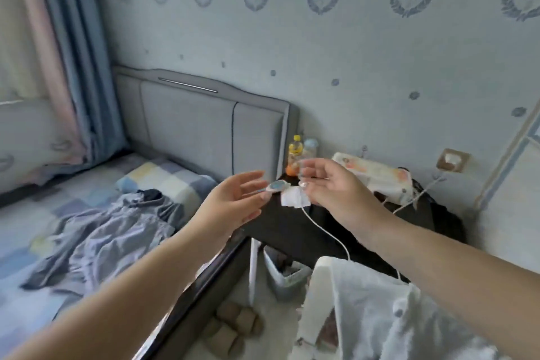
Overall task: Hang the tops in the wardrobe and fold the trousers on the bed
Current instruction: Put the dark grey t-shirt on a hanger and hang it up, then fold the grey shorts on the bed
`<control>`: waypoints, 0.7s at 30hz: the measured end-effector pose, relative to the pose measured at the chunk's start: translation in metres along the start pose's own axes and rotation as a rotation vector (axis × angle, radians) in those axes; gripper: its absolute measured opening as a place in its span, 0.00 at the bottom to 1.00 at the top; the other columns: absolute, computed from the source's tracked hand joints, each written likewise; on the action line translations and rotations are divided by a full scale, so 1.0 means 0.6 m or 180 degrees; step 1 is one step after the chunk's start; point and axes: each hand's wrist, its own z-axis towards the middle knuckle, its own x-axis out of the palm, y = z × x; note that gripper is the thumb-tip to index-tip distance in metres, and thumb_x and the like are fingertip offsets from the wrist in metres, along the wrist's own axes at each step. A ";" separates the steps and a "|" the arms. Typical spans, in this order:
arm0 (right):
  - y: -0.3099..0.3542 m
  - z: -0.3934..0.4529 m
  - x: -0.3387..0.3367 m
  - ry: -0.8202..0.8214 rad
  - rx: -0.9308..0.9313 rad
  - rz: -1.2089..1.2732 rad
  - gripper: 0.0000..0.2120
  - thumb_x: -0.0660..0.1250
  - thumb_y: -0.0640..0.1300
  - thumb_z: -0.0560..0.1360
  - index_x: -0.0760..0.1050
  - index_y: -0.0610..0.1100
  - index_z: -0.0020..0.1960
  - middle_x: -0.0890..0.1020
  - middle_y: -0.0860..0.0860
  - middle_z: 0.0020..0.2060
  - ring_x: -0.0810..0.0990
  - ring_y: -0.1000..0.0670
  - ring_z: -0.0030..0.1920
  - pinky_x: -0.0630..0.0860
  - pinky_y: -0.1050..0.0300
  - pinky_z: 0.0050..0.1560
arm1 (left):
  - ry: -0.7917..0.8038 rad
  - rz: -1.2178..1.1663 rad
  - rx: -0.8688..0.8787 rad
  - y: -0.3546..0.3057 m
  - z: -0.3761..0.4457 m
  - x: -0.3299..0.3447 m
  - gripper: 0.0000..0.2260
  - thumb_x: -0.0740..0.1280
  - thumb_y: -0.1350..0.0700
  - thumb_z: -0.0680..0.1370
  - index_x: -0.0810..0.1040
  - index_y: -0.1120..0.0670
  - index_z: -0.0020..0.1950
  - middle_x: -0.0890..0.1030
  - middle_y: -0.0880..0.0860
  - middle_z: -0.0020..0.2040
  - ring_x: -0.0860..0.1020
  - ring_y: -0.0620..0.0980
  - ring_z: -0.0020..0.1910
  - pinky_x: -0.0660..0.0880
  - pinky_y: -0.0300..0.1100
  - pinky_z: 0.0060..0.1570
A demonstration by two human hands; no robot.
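Note:
A crumpled grey-lilac garment (111,231) lies spread on the checked bed (32,304), left of both hands. At the bottom right, a white garment (394,316) is draped over a white chair back. My left hand (233,202) is stretched over the bed's corner, palm up and fingers apart. Its fingertips are at a small round blue device (277,185); whether they hold it is unclear. My right hand (330,187) hovers over the dark nightstand (280,228) and pinches a thin white cable (327,231) that runs down toward the chair. No wardrobe is in view.
Two bottles (295,152), a white tissue (293,199) and a patterned pack stand on the nightstand against the wall. A waste bin (286,275) and slippers (233,327) are on the floor between bed and chair. A grey headboard (190,131) and curtains close off the far left.

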 end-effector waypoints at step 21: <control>-0.089 0.182 0.655 0.2153 0.0472 0.0376 0.12 0.67 0.42 0.76 0.72 0.57 0.54 0.77 0.54 0.55 0.76 0.57 0.56 0.73 0.62 0.52 | -0.2187 -0.0177 -0.1019 0.137 -0.232 -0.583 0.13 0.71 0.60 0.74 0.78 0.52 0.58 0.84 0.50 0.54 0.82 0.48 0.53 0.77 0.44 0.53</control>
